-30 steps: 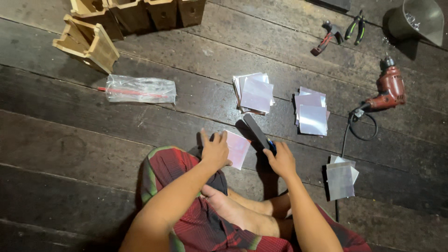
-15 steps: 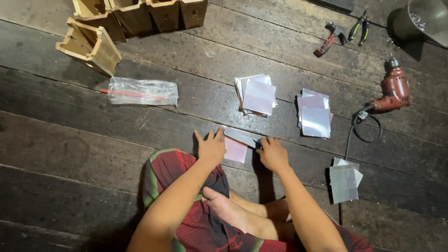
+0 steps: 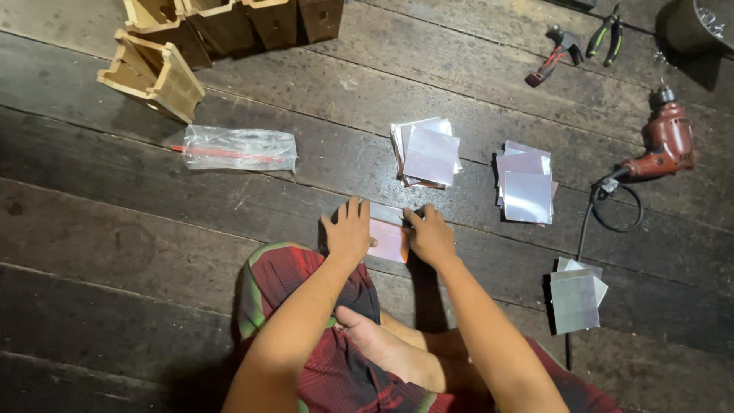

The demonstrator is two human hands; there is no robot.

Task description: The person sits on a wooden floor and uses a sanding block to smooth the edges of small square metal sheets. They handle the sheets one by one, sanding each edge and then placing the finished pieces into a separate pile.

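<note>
I see my left hand pressed flat and my right hand curled on the pink sheet on the floor (stacks at 1 o'clock); its thin edge could cut me if it slides.

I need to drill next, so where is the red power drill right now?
In the head view the red power drill lies on the wooden floor at far right, beyond the right hand, right of a stack of metal sheets, below the pliers.

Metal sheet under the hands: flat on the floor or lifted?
Flat. The metal sheet lies on the plank floor, with the left hand and right hand pressing on its two ends.
</note>
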